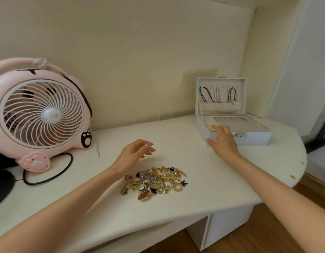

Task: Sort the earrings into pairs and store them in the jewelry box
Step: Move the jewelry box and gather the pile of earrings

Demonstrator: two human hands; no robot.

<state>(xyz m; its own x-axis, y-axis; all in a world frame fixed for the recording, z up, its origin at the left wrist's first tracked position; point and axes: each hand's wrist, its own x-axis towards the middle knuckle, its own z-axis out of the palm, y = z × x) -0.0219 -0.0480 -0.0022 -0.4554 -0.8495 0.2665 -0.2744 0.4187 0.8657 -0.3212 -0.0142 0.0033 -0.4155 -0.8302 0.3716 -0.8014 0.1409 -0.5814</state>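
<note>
A heap of mixed earrings (154,181), mostly gold with some black and pink bits, lies on the white table (194,179) near its front. A white jewelry box (249,138) stands open at the back right, with necklaces hanging inside its raised lid and a beige tray with ring slots below. My left hand (134,154) hovers just beyond the heap, fingers loosely curled, holding nothing. My right hand (223,141) reaches to the front left corner of the box, fingers spread and touching it or just short of it.
A pink desk fan (43,114) with paw prints stands at the back left, and its black cable (48,178) loops on the table. The walls close in behind. The table's curved edge drops off at the right, above a wooden floor.
</note>
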